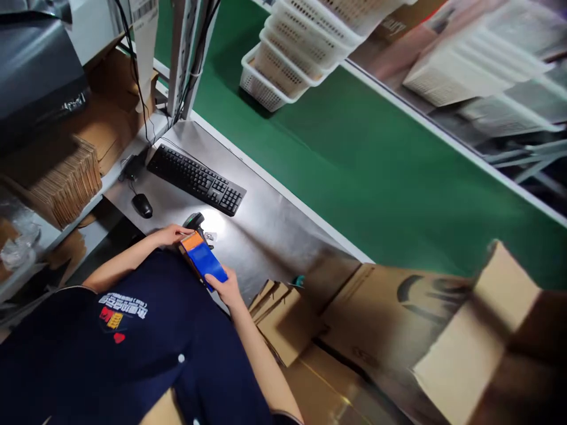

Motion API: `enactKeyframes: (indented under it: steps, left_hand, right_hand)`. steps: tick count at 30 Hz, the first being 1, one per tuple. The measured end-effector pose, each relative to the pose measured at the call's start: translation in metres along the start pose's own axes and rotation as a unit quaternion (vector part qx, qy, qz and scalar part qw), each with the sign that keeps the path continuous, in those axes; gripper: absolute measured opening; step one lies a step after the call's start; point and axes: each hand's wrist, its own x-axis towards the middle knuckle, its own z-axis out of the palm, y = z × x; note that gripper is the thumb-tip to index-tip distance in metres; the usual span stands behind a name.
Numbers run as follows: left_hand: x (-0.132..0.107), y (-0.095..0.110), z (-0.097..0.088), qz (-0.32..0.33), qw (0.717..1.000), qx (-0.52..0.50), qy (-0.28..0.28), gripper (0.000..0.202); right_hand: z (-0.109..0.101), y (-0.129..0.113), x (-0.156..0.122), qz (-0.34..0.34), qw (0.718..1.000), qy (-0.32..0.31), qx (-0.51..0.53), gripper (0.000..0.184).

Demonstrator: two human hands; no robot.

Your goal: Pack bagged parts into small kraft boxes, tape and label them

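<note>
Here, your left hand (170, 236) and right hand (225, 289) are set apart, each clamped on 1 end of the blue-and-orange box (202, 262). You hold it low over the grey worktop (274, 236), touching or just beside the black scanner (195, 222), whose light glows there. Scanning looks under way, and the box is in no carton yet. Rightward, the open cardboard cartons (487, 319) blur and their insides are hidden. The box's print is unreadable.

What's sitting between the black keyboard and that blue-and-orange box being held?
A black handheld scanner sits on the grey tabletop between the black keyboard and the flat blue-and-orange box, right by the box's orange end. The head view shows it.
</note>
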Motion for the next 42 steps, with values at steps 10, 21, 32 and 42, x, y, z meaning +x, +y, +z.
enactKeyframes:
  steps: [10,21,32,42]
  left_hand:
    - [-0.019,0.037,-0.006,-0.025,0.999,0.01,-0.022,0.047]
    - [-0.015,0.028,0.011,-0.007,0.999,0.036,-0.005,0.033]
    - [-0.005,0.031,-0.03,0.088,0.949,0.284,0.108,0.015]
    - [0.009,-0.017,-0.021,-0.011,0.978,0.202,0.043,0.019]
  right_hand:
    - [-0.014,0.022,-0.007,-0.045,0.999,-0.011,-0.004,0.048]
    - [-0.01,0.017,-0.008,-0.048,0.999,0.008,-0.005,0.05]
    - [-0.003,-0.018,-0.02,0.011,0.995,0.043,-0.086,0.04]
    - [-0.009,-0.01,-0.023,0.02,0.994,0.058,-0.089,0.043]
